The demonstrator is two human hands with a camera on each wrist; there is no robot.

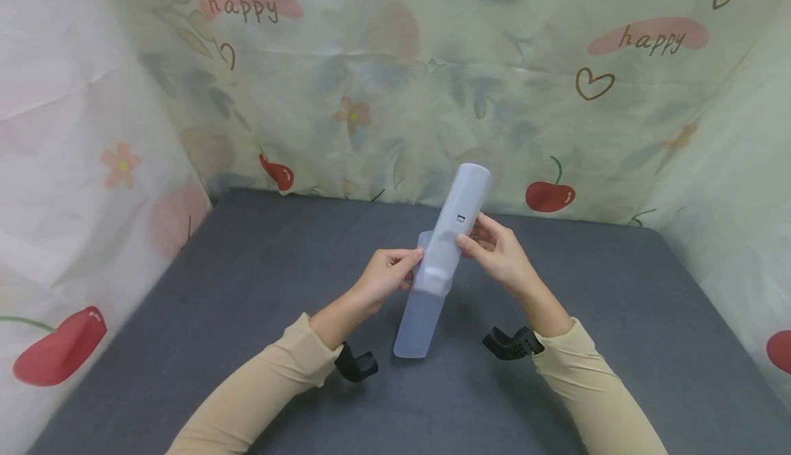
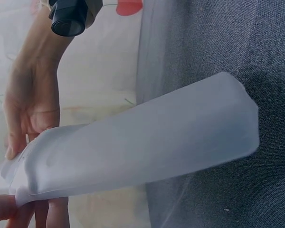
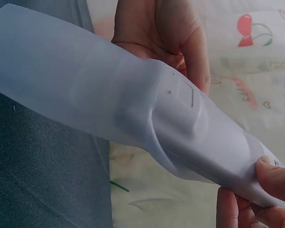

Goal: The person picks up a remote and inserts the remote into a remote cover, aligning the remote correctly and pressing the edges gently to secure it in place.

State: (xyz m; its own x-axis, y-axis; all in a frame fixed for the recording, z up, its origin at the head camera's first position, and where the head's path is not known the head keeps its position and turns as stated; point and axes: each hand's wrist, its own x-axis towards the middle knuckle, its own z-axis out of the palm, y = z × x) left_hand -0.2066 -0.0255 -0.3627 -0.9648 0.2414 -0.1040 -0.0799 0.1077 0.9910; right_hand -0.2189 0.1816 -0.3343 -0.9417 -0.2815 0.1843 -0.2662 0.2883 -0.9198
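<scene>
Left of the white device (image 1: 456, 215), held above the tabletop (image 1: 296, 242), the left hand (image 1: 388, 276) pinches the edge of the translucent cover (image 1: 419, 328), which reaches beyond the device's lower end, so joining or separating them looks only part-done, while right of the device the right hand (image 1: 503, 256) pinches its body.

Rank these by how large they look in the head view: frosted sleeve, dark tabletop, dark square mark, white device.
1. Dark tabletop
2. White device
3. Frosted sleeve, judged by its visible part
4. Dark square mark, on the white device
</scene>
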